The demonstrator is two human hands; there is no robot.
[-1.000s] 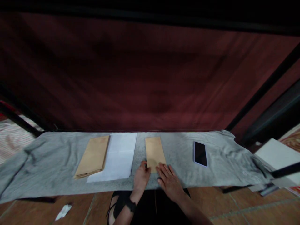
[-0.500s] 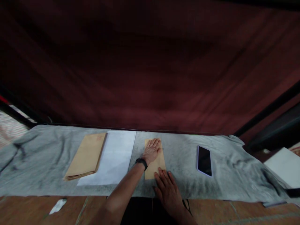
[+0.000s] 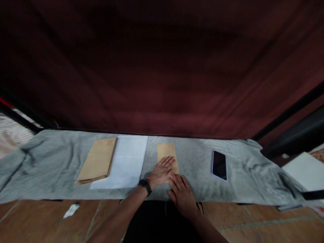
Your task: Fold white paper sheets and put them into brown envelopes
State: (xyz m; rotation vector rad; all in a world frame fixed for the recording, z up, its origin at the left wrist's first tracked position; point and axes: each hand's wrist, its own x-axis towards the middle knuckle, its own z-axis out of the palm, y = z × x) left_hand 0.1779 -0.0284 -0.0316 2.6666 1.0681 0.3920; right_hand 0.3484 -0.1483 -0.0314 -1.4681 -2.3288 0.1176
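Note:
A single brown paper envelope [image 3: 165, 149] lies flat on the grey cloth in front of me. My left hand [image 3: 162, 171], with a black band on its wrist, rests open and flat across the envelope's lower half. My right hand [image 3: 182, 195] is open too, its fingertips on the envelope's lower right corner, close against the left hand. Both hands hide the envelope's near end. To the left, a stack of brown envelopes [image 3: 97, 160] overlaps white paper sheets [image 3: 128, 162].
A phone [image 3: 219, 165] with a purple edge lies on the grey cloth [image 3: 194, 148] to the right. Behind rises a dark red curtain [image 3: 162, 84]. A white scrap [image 3: 71, 210] is on the tiled floor. At far right sits a white flat object [image 3: 305, 170].
My left hand has slid toward me along the envelope, from its far end to its lower half, beside my right hand. The view has tilted slightly, shifting everything upward.

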